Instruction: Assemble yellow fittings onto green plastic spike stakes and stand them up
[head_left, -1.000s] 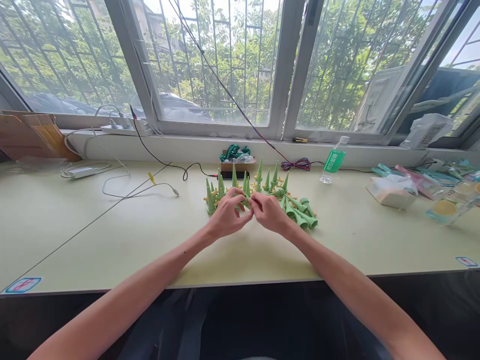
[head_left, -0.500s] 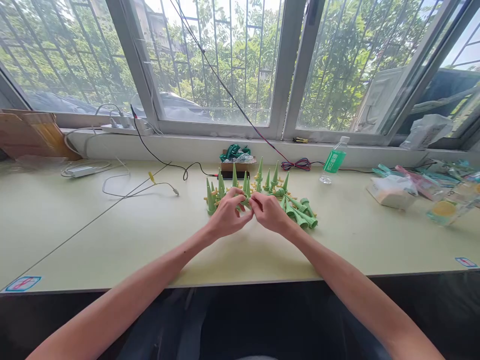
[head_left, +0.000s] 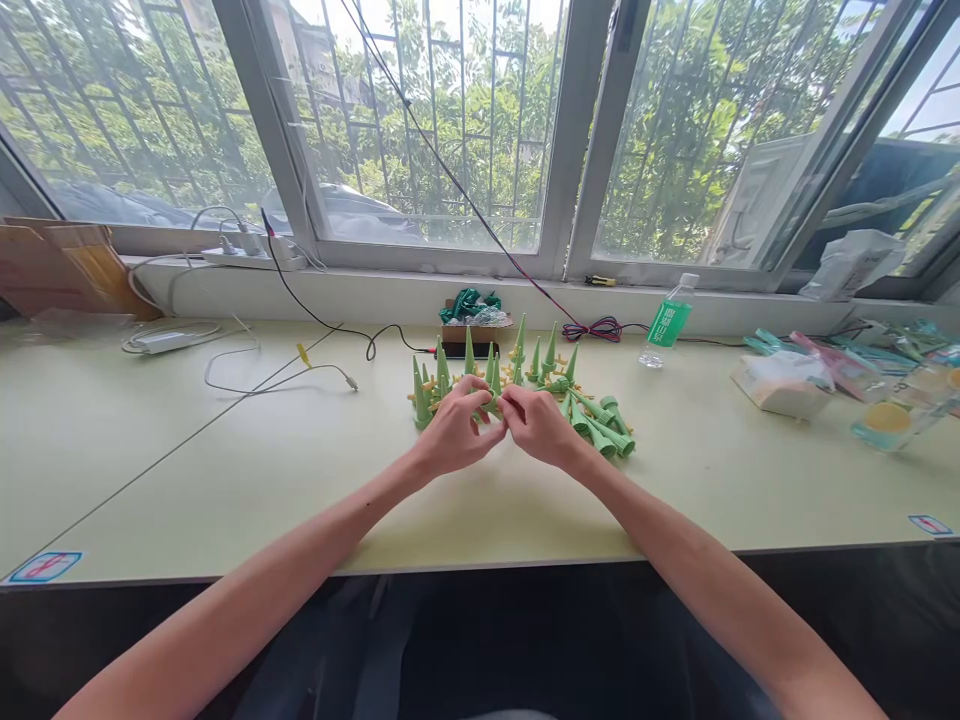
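My left hand (head_left: pixel 459 428) and my right hand (head_left: pixel 541 426) meet over the middle of the table. Between the fingertips is a green plant watering spike (head_left: pixel 490 400), mostly covered by the fingers. My left hand curls around it with thumb and forefinger. Pinched together, the fingers of my right hand touch its right side, and what lies inside that pinch is hidden. Behind the hands, several green watering spikes (head_left: pixel 469 352) with small yellow valves stand point up. Beside my right hand, several more spikes (head_left: pixel 602 438) lie in a pile on their sides.
A small box with green wrapping (head_left: pixel 474 312) and a dark phone (head_left: pixel 466 350) sit behind the spikes. To the right are a green-labelled bottle (head_left: pixel 667 322) and a tissue pack (head_left: pixel 784 385). Cables (head_left: pixel 300 372) cross the table (head_left: pixel 225 480) at left.
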